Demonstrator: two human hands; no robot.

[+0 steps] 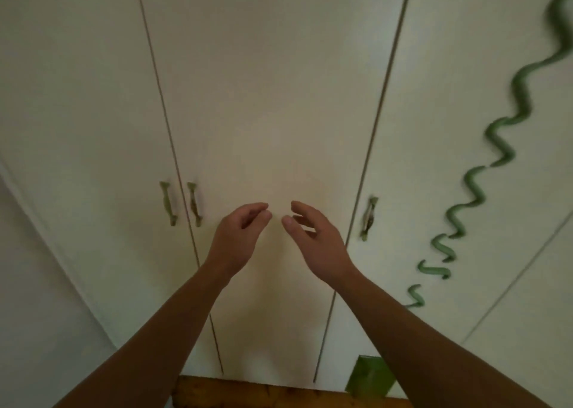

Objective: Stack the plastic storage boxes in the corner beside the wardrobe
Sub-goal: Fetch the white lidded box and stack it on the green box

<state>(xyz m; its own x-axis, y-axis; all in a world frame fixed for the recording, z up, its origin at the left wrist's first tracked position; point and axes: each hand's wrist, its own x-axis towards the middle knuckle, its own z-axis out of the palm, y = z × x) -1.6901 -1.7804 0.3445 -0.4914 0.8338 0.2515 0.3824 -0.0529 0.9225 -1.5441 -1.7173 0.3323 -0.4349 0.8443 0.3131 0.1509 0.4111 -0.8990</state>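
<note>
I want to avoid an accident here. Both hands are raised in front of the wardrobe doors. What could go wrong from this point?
1. The left hand and right hand hold nothing in front of the wardrobe door. If they reach forward, fingers may knock it or the handle.
2. A green object sits low by the floor, partly hidden behind the right forearm. A foot might hit it when stepping closer.
</note>
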